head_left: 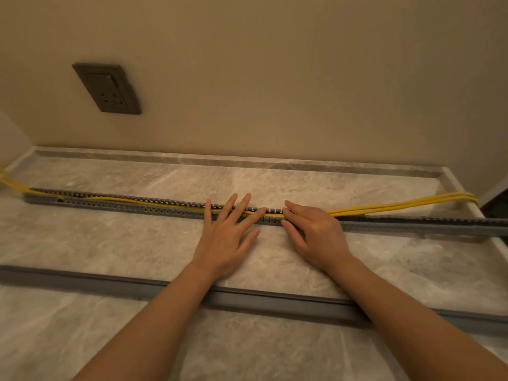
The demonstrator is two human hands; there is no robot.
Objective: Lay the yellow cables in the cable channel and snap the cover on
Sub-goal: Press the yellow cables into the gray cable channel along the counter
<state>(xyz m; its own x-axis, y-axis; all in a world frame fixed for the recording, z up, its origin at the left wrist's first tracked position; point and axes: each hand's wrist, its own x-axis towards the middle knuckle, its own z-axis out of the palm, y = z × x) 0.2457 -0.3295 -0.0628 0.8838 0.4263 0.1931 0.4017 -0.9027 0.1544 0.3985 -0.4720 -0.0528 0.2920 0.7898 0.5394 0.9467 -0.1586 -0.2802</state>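
A bare strip of marble desk (110,243) is left between the grey cable channel (123,207) and the loose cover (82,279), which is laid nearer the viewer and crossed by both forearms. A second bare strip is seen behind the channel, closed off by a raised rim (247,160) and the wall (275,78). The channel's middle is occupied by the left hand (225,237) and right hand (316,235), set close together. Rightward, the yellow cables (398,206) are raised above the channel, barring its far side.
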